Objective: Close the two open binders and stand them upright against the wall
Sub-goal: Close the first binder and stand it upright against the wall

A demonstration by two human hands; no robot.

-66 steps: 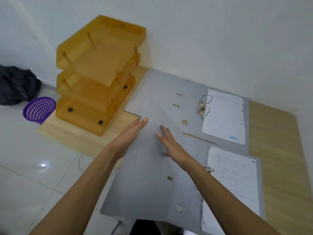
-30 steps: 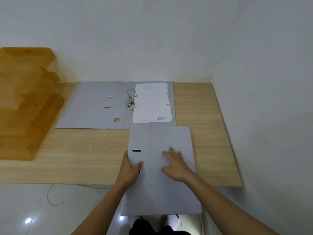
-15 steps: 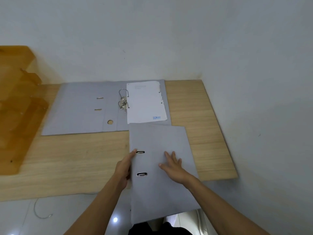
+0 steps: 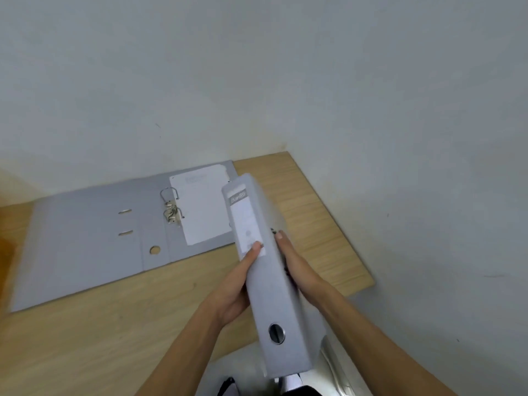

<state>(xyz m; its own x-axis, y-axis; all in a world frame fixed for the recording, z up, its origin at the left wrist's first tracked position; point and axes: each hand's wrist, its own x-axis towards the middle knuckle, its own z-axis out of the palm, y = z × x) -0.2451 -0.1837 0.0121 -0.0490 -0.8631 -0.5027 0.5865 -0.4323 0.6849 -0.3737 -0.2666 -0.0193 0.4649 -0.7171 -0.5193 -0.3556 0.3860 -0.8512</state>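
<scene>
A closed grey binder (image 4: pixel 274 298) is held in the air above the wooden board's near edge, spine up, its label end pointing away from me. My left hand (image 4: pixel 237 287) grips its left cover, thumb on the spine label. My right hand (image 4: pixel 297 267) presses flat on its right cover. The second grey binder (image 4: pixel 94 244) lies open and flat near the back wall, its metal rings (image 4: pixel 170 207) up and white sheets (image 4: pixel 203 207) on its right half.
The wooden board (image 4: pixel 320 224) sits in a corner between the back wall (image 4: pixel 171 81) and the right wall (image 4: pixel 428 167). An orange tray's blurred edge (image 4: pixel 4 252) shows at the far left. Pale floor (image 4: pixel 337 367) lies below the held binder.
The near binder lay flat and closed under both hands; now both hands have lifted it and turned it spine up. The view has shifted to the right.
</scene>
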